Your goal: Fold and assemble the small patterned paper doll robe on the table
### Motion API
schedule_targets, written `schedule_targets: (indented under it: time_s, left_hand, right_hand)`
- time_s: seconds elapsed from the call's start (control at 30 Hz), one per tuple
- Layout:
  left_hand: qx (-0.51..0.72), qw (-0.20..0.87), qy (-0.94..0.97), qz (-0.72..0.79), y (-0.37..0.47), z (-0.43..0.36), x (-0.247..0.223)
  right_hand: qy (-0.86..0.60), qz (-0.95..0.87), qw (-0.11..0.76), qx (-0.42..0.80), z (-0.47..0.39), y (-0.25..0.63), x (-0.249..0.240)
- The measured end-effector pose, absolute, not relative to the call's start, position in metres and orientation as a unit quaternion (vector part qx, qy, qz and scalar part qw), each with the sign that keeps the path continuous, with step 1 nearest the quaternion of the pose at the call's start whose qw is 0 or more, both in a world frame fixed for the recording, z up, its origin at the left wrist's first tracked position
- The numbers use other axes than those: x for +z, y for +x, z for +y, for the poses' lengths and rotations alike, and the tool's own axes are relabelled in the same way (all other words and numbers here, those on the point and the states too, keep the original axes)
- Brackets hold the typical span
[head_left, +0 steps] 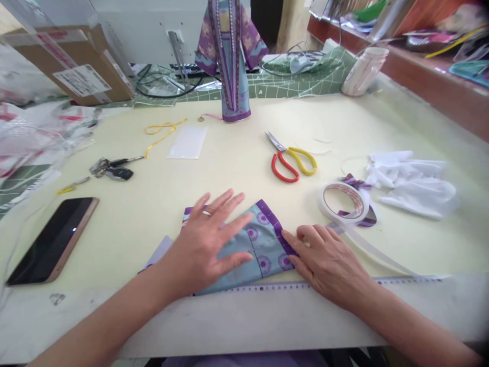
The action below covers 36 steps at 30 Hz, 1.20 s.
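Lying flat on the desk point(237, 171), the cloth point(264, 243) could crease or skew if tugged; left hand point(206, 250) is splayed over it, not gripping; right hand point(330, 260) is at the hem point(272, 216), can't tell if pinching.

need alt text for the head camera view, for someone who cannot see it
A person's left hand is spread over a blue patterned cloth while the right hand touches its purple border. Scissors with red and yellow handles lie beyond, a tape roll to the right, a phone to the left.
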<state>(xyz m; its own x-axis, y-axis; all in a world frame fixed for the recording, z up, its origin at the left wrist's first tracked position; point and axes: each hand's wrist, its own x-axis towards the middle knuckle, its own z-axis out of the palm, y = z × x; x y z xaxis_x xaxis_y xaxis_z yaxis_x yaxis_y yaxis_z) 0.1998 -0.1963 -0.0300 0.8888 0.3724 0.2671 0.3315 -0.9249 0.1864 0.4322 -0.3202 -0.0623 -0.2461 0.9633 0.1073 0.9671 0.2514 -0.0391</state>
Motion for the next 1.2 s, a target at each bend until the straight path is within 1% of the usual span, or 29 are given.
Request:
schedule_targets:
  time_s: [0.1,0.2,0.43,0.53,0.73,1.0,1.2]
  left_hand:
    - [0.201,0.063,0.951,0.226,0.172,-0.198,-0.022]
    - [0.205,0.075,0.949,0.228,0.15,-0.209,-0.026]
    - [0.183,0.07,0.951,0.239,0.131,-0.219,-0.037]
    - [0.173,0.072,0.95,0.251,0.127,-0.219,-0.037]
    - [0.178,0.076,0.944,0.268,0.124,-0.219,-0.038]
    - [0.195,0.079,0.943,0.259,0.125,-0.22,-0.042]
    - [0.193,0.067,0.944,0.258,0.126,-0.222,-0.044]
  right_hand:
    - [-0.608,-0.791,0.061,-0.024,-0.32,0.432,-0.062]
    - [-0.606,-0.792,0.075,-0.023,-0.32,0.434,-0.061]
    - [-0.596,-0.777,0.185,-0.075,-0.319,0.424,-0.055]
    - [-0.561,-0.801,0.202,-0.055,-0.315,0.406,-0.052]
    - [-0.519,-0.833,0.19,-0.031,-0.303,0.379,-0.054]
    - [-0.502,-0.843,0.191,-0.004,-0.299,0.378,-0.06]
    - [-0.488,-0.858,0.158,0.018,-0.299,0.375,-0.057]
